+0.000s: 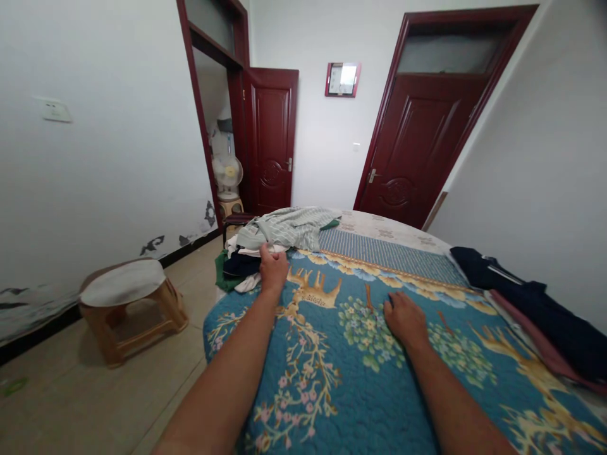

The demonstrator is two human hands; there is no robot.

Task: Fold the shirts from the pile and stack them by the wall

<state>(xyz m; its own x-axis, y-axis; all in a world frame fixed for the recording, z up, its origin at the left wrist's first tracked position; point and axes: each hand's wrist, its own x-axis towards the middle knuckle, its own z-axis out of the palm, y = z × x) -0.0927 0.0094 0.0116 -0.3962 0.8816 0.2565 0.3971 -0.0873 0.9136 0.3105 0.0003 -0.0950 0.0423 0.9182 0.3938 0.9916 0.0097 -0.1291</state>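
A heap of clothes lies at the far left edge of the table, with a light green patterned garment (pixel 294 227) on top and dark navy cloth (pixel 241 264) and green cloth (pixel 226 273) beneath. My left hand (pixel 274 270) is at the near side of this heap, fingers bent and apart, in front of pale cloth; whether it touches the cloth is unclear. My right hand (pixel 406 317) rests palm down on the teal floral cover (pixel 360 392), its fingers loosely spread forward. Part of its fingertips is hard to make out.
Folded navy clothing (pixel 531 297) lies over a pink garment (pixel 526 325) at the right edge. A brown plastic stool (pixel 130 344) with a pale top stands on the floor at left. Behind are an open red door (pixel 271 139), a closed red door (pixel 412 139) and a fan (pixel 227 172).
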